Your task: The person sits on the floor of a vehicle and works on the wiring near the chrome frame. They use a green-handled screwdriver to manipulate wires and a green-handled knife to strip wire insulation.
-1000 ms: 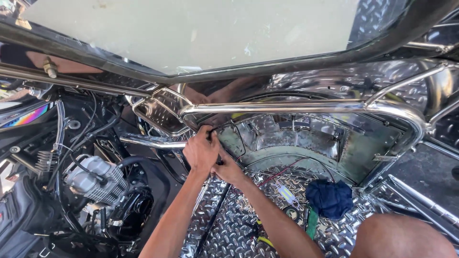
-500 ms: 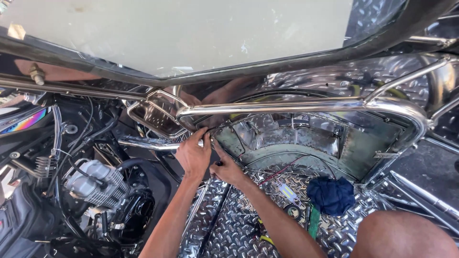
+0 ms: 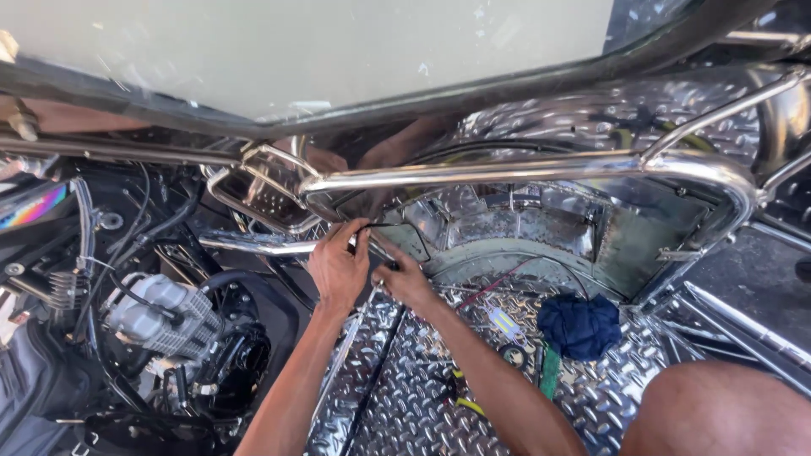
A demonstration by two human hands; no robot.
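Engine [image 3: 160, 317] sits at 9 o'clock from my hands, untouched. My left hand [image 3: 338, 268] has its grip pinched down on the thin black wire [image 3: 397, 226], fingertips at the wire's near end, just under the chrome bar [image 3: 507, 173]. From that grip the wire runs out toward 2 o'clock, then hooks down along the edge of the wheel-well panel [image 3: 524, 224]; long axis roughly left-right. My right hand [image 3: 405, 283] touches the left one at 4 o'clock from it, fingers curled; can't tell whether it has the wire or just steadies. Left hand is nearer the wire. Blue rag [image 3: 581, 325] lies well off at 3 o'clock on the tread-plate floor [image 3: 405, 380]. Versus a second ago: both hands sit slightly lower and left, same pinch.
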